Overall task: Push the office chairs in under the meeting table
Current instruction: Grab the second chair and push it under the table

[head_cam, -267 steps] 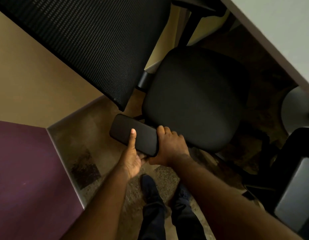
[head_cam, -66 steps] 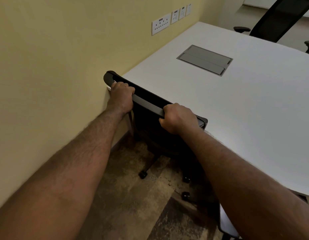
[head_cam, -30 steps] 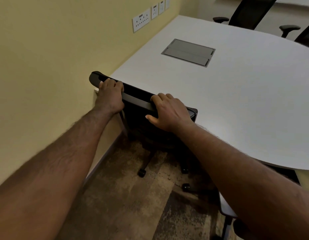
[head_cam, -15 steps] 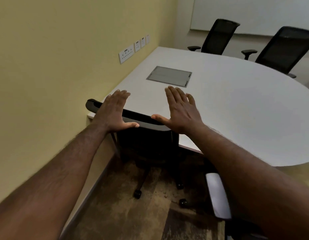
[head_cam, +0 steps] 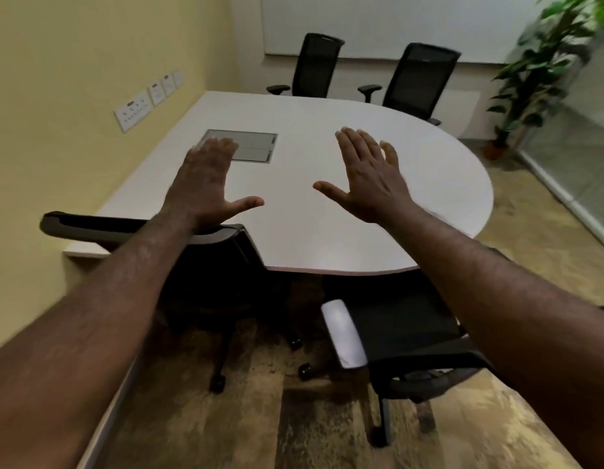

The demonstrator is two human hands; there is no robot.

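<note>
A white rounded meeting table [head_cam: 327, 184] fills the middle of the view. A black office chair [head_cam: 212, 265] stands pushed in at its near left corner, its backrest top against the table edge. A second black chair [head_cam: 402, 319] with a grey armrest stands to the right, its seat partly under the table. My left hand [head_cam: 205, 184] and my right hand [head_cam: 368, 177] hover above the table, fingers spread, holding nothing. Two more black chairs [head_cam: 315, 66] [head_cam: 419, 79] stand at the far side.
A yellow wall [head_cam: 73, 96] with sockets runs close along the left. A grey cable hatch [head_cam: 249, 145] is set in the table top. A potted plant [head_cam: 537, 69] stands at the back right, by a glass partition. Wood-pattern floor lies in front and to the right.
Both hands have let go of the near chair's backrest and risen, open, above the table. The view has lifted and swung right, showing the second chair and the far chairs.
</note>
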